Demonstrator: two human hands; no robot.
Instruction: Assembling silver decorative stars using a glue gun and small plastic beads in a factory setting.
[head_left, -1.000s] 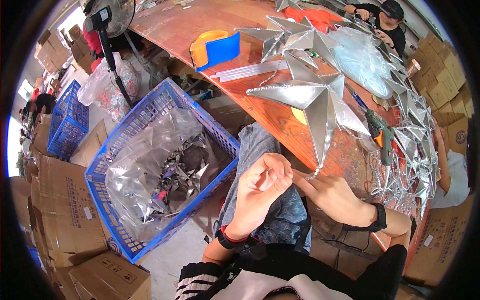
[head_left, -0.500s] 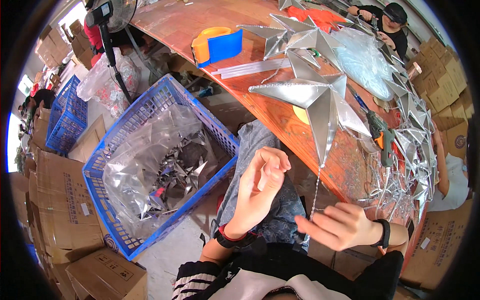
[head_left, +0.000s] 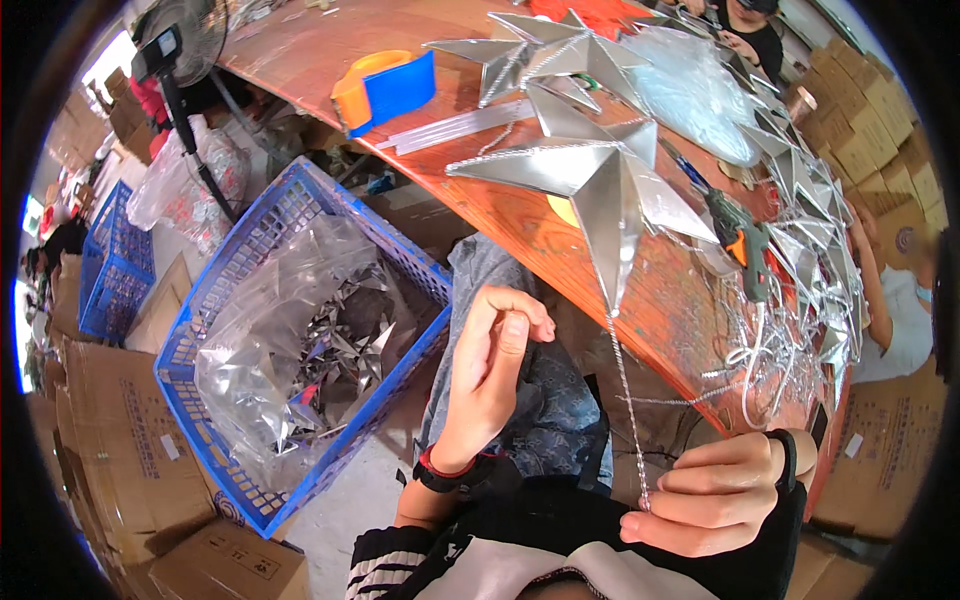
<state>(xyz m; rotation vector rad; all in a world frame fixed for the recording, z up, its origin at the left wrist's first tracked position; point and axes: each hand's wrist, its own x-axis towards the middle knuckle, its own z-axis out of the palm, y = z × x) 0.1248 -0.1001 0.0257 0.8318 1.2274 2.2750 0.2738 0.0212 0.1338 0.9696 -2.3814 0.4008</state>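
Right hand (head_left: 715, 495): fingers curled together, thumb and forefinger pinching the lower end of a thin silver tinsel cord (head_left: 625, 400). Wrist and forearm are cut off by the lower right rim of the view.

The cord runs taut and nearly straight up from the pinch to the lowest tip of a large silver foil star (head_left: 600, 185). The star lies on the near edge of the table (head_left: 480, 190), its tip overhanging that edge. How the cord is fastened to the tip cannot be made out.

Left hand (head_left: 490, 365): raised below the table's near edge, fingers loosely curled, thumb tucked in. It holds nothing visible; whether a cord end sits between the fingertips cannot be told.

Further out along the table: a green and orange glue gun (head_left: 738, 240) just right of the star, more silver stars (head_left: 810, 190) piled toward the right edge, their outlines merging. An orange and blue tape dispenser (head_left: 385, 88) sits near the left edge.

On the floor, left of the left hand, a blue plastic crate (head_left: 215, 305) holds a clear bag of small silver pieces, indistinct.
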